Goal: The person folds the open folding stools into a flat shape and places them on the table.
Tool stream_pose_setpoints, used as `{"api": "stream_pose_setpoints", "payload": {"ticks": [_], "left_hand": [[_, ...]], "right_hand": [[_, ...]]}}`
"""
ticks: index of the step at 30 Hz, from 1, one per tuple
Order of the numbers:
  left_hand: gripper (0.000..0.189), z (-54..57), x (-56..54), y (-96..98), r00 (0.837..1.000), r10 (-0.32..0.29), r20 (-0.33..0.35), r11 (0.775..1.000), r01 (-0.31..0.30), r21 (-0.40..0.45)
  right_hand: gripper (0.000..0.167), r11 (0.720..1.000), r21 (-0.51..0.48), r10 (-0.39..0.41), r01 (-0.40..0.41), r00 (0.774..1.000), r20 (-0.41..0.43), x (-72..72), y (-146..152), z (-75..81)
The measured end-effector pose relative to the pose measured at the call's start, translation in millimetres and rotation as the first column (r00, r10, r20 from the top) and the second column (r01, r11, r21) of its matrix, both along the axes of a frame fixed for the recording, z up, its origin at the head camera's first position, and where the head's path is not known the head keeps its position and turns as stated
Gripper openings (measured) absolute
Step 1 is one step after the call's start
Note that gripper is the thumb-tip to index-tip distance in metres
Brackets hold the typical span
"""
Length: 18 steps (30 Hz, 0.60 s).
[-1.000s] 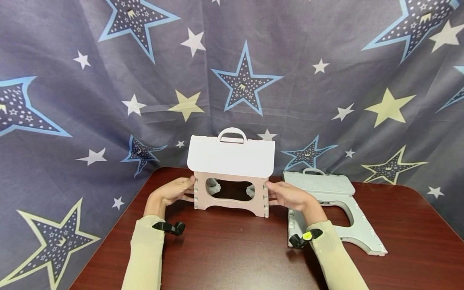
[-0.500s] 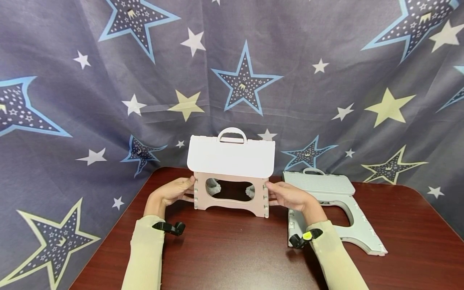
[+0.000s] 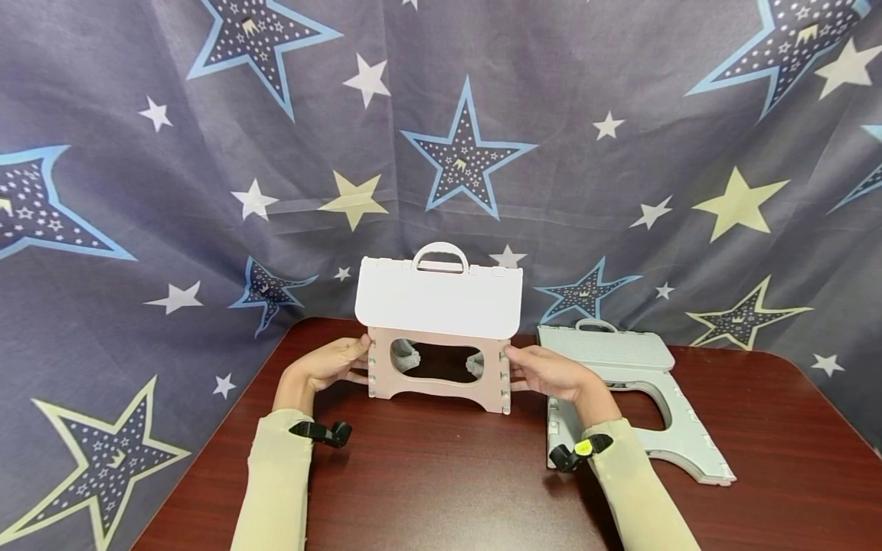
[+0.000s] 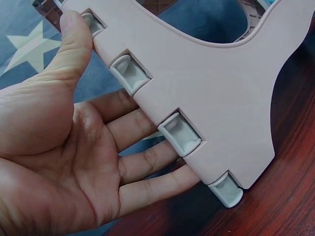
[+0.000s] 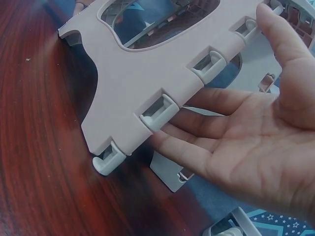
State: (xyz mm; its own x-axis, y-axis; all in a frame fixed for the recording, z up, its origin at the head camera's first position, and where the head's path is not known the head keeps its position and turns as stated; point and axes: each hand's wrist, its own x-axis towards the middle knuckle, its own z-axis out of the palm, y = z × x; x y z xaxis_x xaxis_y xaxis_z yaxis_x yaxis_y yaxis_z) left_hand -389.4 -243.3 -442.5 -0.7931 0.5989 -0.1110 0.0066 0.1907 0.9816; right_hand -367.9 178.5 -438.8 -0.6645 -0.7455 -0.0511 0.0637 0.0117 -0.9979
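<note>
- The left hand (image 3: 330,363) is grasping the near side edge of a folding stool with a pale pink plastic leg panel and a smooth white top (image 3: 439,298); its thumb is pressing at the front edge while its fingers are reaching behind.
- The right hand (image 3: 551,373) is grasping the opposite side edge in the same way, thumb in front and fingers behind.
- The folding stool is standing upright on the table between both hands, its arched white carrying handle (image 3: 441,247) rising from the far edge of the top.
- The pink leg panel (image 3: 493,367) is facing the person, with a wide rounded opening through its middle; pale grey plastic hinge pieces (image 4: 183,135) are lining its side edges.
- Cream ribbed sleeves (image 3: 274,474) are covering the forearms, and black strapped wrist cameras (image 3: 320,433) are sitting on them, the right one bearing a yellow label.
- A pale grey-green plastic stool with a ribbed top (image 3: 606,350) is lying to the right, partly behind the right forearm in the head view.
- A glossy red-brown wood-grain table (image 3: 427,474) is supporting both stools.
- A grey-blue fabric curtain printed with stars (image 3: 551,61) is hanging behind.
</note>
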Motion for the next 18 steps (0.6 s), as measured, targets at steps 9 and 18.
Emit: {"api": "stream_pose_setpoints", "payload": {"ticks": [9, 18], "left_hand": [[0.064, -1.5, -1.3, -0.5, 1.0, -0.01, -0.004, 1.0, 0.01, -0.009], [0.065, -1.5, -0.9, -0.5, 1.0, -0.014, -0.003, 1.0, 0.014, -0.01]], "right_hand": [[0.035, 1.0, 0.001, 0.0, 0.0, 1.0, 0.007, 0.2, 0.3, -0.3], [0.036, 1.0, 0.009, -0.008, 0.007, 1.0, 0.019, 1.2, -0.1, 2.0]]}}
